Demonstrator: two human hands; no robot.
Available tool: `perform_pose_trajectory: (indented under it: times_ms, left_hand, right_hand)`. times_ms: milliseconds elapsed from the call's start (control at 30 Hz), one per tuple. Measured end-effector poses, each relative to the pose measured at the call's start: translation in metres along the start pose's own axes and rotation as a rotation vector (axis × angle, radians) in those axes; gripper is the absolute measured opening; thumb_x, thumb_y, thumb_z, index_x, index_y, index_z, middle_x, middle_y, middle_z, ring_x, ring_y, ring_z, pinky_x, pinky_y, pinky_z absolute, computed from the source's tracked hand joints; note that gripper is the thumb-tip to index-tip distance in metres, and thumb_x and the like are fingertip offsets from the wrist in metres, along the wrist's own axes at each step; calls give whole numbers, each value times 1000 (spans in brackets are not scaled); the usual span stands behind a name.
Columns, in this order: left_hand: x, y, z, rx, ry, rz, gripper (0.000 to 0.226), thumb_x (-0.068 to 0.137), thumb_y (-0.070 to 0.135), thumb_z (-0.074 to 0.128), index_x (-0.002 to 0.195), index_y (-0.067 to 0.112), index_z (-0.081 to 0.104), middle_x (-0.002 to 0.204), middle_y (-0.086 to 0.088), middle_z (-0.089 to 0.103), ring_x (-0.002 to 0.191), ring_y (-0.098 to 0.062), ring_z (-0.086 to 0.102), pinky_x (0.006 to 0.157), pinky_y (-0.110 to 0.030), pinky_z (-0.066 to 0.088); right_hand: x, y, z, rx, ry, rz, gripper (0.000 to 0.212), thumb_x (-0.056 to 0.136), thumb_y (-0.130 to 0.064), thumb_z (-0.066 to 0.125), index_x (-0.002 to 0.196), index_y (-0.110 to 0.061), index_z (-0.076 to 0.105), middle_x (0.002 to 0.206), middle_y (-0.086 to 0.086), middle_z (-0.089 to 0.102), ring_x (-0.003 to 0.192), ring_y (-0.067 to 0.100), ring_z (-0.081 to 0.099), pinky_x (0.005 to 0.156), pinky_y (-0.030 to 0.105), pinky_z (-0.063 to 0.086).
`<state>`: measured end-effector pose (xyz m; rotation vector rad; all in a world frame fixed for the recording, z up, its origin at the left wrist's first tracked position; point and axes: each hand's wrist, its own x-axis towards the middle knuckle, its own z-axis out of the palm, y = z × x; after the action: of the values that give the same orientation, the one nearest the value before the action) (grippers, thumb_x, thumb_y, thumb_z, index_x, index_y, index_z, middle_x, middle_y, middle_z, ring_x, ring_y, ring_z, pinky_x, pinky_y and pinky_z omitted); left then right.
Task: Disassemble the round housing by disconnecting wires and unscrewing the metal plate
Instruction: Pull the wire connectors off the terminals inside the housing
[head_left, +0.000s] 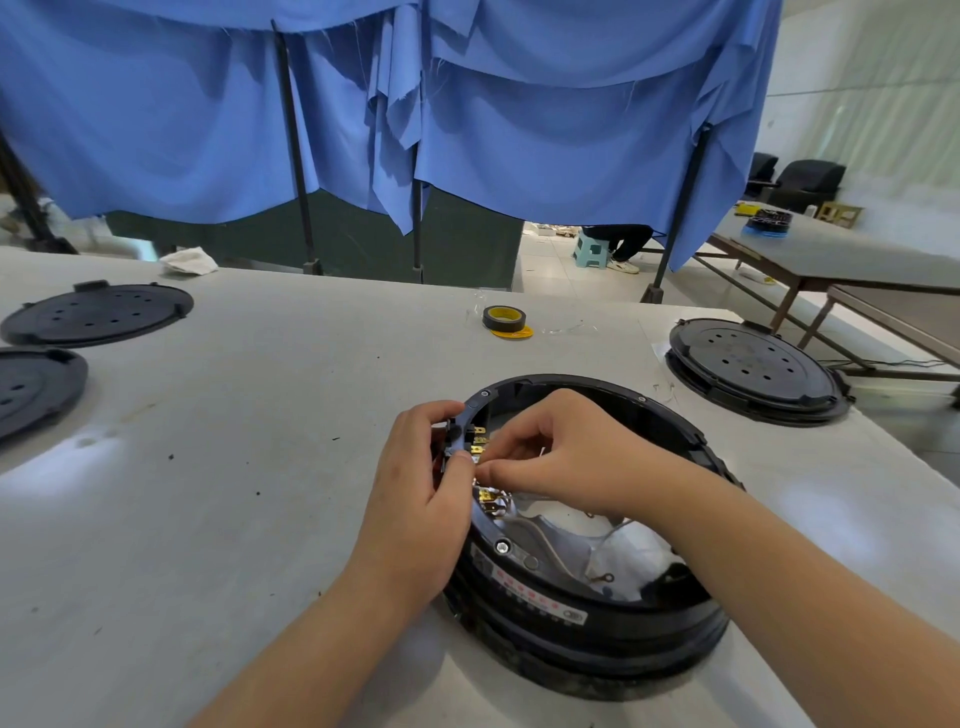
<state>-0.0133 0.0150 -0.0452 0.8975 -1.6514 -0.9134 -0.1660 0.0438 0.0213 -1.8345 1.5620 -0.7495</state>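
The round black housing lies open side up on the grey table, near me. Inside it shows a shiny metal plate with pale wires and ring terminals. On its left rim sits a black connector block with brass tabs. My left hand grips that rim and block from outside, thumb on top. My right hand reaches across the housing and pinches a wire end at the brass tabs, right beside my left thumb.
Two black round covers lie at the far left and another at the right. A roll of dark tape sits behind the housing. Blue curtains hang at the back. A second table stands at the right.
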Motion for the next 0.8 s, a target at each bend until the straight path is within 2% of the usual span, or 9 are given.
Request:
perform_pose_trajectory:
  times_ms: [100,233,300,367,467,633,733,800]
  left_hand:
    - [0,0,0,15,2,10,30,96,8,49,119,26,53,114,11,57,106,5,54,82,-11,46]
    - [1,-2,1,18,6,0,31,96,8,49,121,26,53,116,11,58,109,4,54,87,-18,45]
    - [0,-2,1,21,9,-1,31,96,8,49,121,26,53,116,11,58,110,2,54,89,-19,45]
    - [0,-3,0,31,7,4,31,96,8,49,121,26,53,116,12,57,109,4,53,86,-13,45]
    - [1,-4,0,27,-2,0,31,96,9,49,120,28,53,114,14,57,107,7,53,81,-6,44]
    - [1,-3,0,-7,-13,-16,31,96,8,49,119,29,53,111,15,58,104,6,56,77,-7,46]
    - [1,-2,-1,-19,-5,-15,33,95,6,50,116,30,54,110,16,59,105,6,55,79,-13,46]
    - [2,-2,-1,-15,-5,-9,34,94,5,50,114,32,55,109,17,59,105,7,55,79,-11,44]
  right_hand:
    - [-1,0,0,-12,8,-14,9,80,-25,71,76,-20,77,63,3,69,55,12,52,56,31,45]
    - [-3,4,-4,-12,12,-9,10,81,-21,71,72,-22,76,54,-11,63,50,0,51,53,17,43]
    - [-3,6,-6,-6,-17,6,11,82,-22,71,73,-24,76,55,-11,63,52,1,51,53,18,43]
    - [-2,8,-7,17,-19,9,8,83,-23,72,76,-23,76,60,-8,66,56,4,55,57,19,46]
    - [2,9,-8,71,36,6,4,83,-25,73,81,-22,76,67,-9,70,61,-1,62,62,11,48]
    - [4,8,-19,150,139,40,3,83,-24,74,80,-24,75,65,-11,70,59,-6,60,56,7,44]
    - [7,4,-34,111,205,63,3,82,-28,74,79,-27,74,67,-13,71,58,-7,60,54,5,44]
    - [8,2,-49,44,237,74,4,82,-32,73,79,-29,74,70,-16,71,58,-9,59,53,4,44]
